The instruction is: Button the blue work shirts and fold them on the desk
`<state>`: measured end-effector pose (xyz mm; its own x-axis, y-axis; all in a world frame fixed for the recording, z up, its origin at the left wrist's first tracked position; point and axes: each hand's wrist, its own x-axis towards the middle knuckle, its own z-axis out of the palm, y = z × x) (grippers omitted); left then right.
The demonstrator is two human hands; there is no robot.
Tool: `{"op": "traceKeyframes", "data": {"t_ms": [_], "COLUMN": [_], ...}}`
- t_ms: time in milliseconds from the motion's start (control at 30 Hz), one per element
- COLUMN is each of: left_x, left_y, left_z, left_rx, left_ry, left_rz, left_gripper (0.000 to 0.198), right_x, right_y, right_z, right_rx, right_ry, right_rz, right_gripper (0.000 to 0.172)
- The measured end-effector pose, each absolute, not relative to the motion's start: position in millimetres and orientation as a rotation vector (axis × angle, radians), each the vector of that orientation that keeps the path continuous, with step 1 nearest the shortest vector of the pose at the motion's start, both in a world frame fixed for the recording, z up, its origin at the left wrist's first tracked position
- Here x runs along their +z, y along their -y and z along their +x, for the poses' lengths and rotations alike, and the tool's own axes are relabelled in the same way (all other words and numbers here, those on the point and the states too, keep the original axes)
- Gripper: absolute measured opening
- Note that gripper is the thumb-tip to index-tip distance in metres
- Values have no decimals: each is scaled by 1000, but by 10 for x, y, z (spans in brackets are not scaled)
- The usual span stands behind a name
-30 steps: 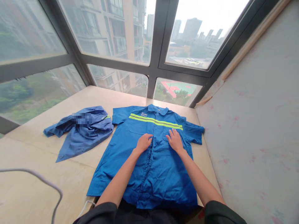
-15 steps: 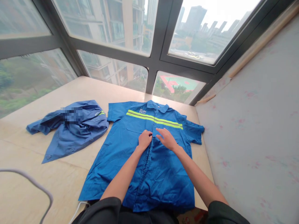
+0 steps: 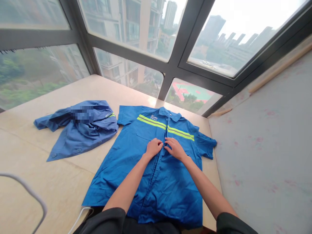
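Note:
A blue short-sleeved work shirt (image 3: 180,182) lies front side up, collar away from me, with a yellow-green and grey stripe across its chest. My left hand (image 3: 154,148) is closed on the edge of the front placket, just below the stripe. Across from it, my right hand (image 3: 175,148) pinches the other side of the placket, its fingertips close to those of the left. A narrow dark gap shows in the placket at the stripe. Whatever lies between the fingertips is too small to make out.
A second, crumpled blue work garment (image 3: 83,130) lies left of the shirt on the pale tabletop (image 3: 21,143). A grey-white cable (image 3: 31,193) curves at lower left. Windows (image 3: 136,70) rise behind, and a patterned wall (image 3: 263,156) borders the right side.
My right hand has come down and inward onto the placket, fingers drawn together. The placket has parted slightly at the stripe. The camera view has shifted a little.

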<state>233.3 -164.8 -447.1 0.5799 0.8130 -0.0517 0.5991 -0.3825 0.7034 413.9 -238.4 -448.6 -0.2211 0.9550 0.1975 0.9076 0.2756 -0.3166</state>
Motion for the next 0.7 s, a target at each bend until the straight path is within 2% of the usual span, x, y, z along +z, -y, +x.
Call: {"op": "traceKeyframes", "data": {"t_ms": [133, 300, 500, 600, 700], "left_x": [-4442, -4440, -4400, -4359, -4318], "left_y": [1656, 1677, 1703, 1741, 1804], "left_z": [2333, 2351, 2381, 2376, 2365], "left_rx": [388, 365, 289, 248, 218], "left_ry": [-1085, -1132, -1191, -1224, -1278], "left_rz": [2114, 2106, 2125, 2142, 2160], "left_gripper": [32, 27, 27, 28, 31], "right_x": [-4522, -4444, -4240, -4186, -4141], "right_y": [2465, 2502, 2341, 2183, 2030], "right_z": [4126, 4137, 4110, 4064, 4032], "right_rx": [174, 110, 225, 203, 189], "right_ry": [2126, 2167, 2398, 2542, 2730], "right_rz": [-1658, -1625, -1728, -1829, -1802], "right_gripper": [32, 23, 19, 35, 33]}}
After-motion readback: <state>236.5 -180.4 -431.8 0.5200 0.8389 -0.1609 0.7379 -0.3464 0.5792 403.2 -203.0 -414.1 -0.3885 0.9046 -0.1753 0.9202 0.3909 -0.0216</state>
